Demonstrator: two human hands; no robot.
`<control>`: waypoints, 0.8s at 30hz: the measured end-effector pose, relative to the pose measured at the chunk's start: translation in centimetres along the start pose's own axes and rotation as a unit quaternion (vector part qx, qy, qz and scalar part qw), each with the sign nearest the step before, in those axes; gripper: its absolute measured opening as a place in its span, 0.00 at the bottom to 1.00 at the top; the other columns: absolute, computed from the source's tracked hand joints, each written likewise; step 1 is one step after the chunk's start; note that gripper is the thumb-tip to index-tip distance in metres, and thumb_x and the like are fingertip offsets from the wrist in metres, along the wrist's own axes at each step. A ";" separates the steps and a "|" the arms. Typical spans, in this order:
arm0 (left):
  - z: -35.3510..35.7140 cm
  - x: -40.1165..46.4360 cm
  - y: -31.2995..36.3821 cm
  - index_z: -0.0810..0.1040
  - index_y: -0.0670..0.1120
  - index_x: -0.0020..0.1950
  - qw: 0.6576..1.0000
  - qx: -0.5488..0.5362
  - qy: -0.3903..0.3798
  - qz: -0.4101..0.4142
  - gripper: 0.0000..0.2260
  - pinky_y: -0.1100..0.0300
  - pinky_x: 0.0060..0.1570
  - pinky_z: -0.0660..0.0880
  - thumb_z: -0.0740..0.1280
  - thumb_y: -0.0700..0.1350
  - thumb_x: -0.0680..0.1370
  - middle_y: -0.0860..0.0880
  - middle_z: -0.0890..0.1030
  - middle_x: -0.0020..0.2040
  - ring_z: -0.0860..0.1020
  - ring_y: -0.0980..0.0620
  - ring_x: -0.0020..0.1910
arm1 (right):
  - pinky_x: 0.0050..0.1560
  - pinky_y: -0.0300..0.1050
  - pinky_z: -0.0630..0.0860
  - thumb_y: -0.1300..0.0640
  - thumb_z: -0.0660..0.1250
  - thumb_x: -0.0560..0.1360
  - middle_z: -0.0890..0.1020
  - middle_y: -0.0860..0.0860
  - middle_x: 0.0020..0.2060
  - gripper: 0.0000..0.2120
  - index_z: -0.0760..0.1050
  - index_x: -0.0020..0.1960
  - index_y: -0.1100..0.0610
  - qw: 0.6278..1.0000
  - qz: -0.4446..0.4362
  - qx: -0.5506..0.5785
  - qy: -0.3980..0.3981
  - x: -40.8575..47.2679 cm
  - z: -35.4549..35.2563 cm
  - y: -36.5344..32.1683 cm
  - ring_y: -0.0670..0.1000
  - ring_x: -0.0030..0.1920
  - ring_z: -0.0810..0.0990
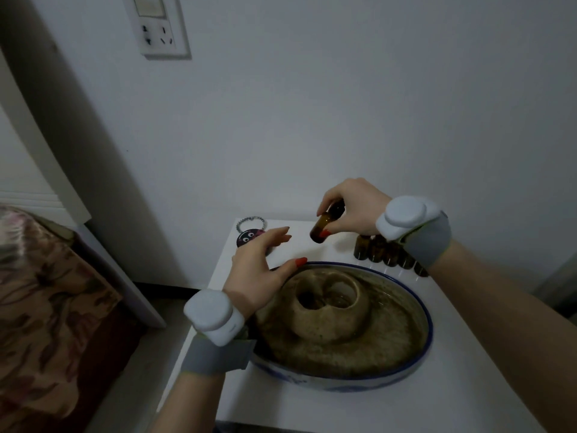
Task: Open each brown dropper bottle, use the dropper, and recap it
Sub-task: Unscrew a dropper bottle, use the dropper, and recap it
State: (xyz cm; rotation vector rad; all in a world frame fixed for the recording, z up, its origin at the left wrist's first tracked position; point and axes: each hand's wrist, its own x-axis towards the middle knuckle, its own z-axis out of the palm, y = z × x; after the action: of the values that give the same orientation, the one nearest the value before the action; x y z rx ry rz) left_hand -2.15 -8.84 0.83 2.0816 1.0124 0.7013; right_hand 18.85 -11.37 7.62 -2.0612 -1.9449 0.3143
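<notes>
I see my right hand (pixel 352 207) raised above the back of the white worktop (pixel 452 354), its fingers and thumb curled round a small brown bottle (pixel 324 225). The bottle hangs tilted in the air, its dark cap up inside my fingers and its base pointing down toward the left; it touches nothing but the hand. My left hand (pixel 259 264) hovers lower and to the left with nothing in it, fingers straight and spread, the thumb stretched out over the rim of a large blue-edged bowl (pixel 418 307). Hand and bottle are near each other but apart.

The bowl takes up the middle of the worktop and holds a brownish ring-shaped thing (pixel 331 307) lying in murky water. Behind it, at the right, a row of other brown bottles (pixel 384 251) stands upright close together, partly hidden by my right wrist. A round dark badge with cartoon eyes (pixel 248 237) lies at the far left corner. Both wrists wear grey straps with white pods.
</notes>
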 end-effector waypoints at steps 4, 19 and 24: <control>0.4 -0.5 0.8 0.70 0.51 0.71 1.000 -0.007 0.005 0.000 0.27 0.62 0.63 0.66 0.72 0.53 0.73 0.56 0.76 0.63 0.71 0.61 0.59 | 0.54 0.43 0.76 0.51 0.76 0.68 0.81 0.47 0.47 0.15 0.80 0.53 0.48 0.997 -0.057 0.045 -0.001 -1.9 -1.6 -2.5 0.47 0.49 0.79; 0.0 -2.6 3.2 0.82 0.48 0.54 0.987 -0.046 0.113 0.104 0.15 0.47 0.58 0.77 0.75 0.51 0.70 0.53 0.83 0.48 0.80 0.53 0.51 | 0.52 0.42 0.76 0.51 0.78 0.66 0.83 0.48 0.44 0.19 0.74 0.52 0.50 0.992 -0.068 0.107 0.019 -5.4 -1.7 -4.9 0.47 0.48 0.81; 0.1 -2.8 3.0 0.83 0.49 0.53 0.985 -0.025 0.125 0.113 0.12 0.49 0.57 0.76 0.74 0.50 0.72 0.55 0.83 0.47 0.80 0.55 0.50 | 0.56 0.49 0.76 0.49 0.77 0.66 0.84 0.48 0.45 0.19 0.75 0.52 0.50 0.988 -0.067 0.132 0.033 -6.1 -1.0 -4.3 0.47 0.49 0.81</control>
State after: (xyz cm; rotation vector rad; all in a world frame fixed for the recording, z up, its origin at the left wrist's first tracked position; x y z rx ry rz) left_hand -2.32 -12.47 2.66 2.1220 0.8870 1.1159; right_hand 14.84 -17.31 9.85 -1.7443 -1.8787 0.4399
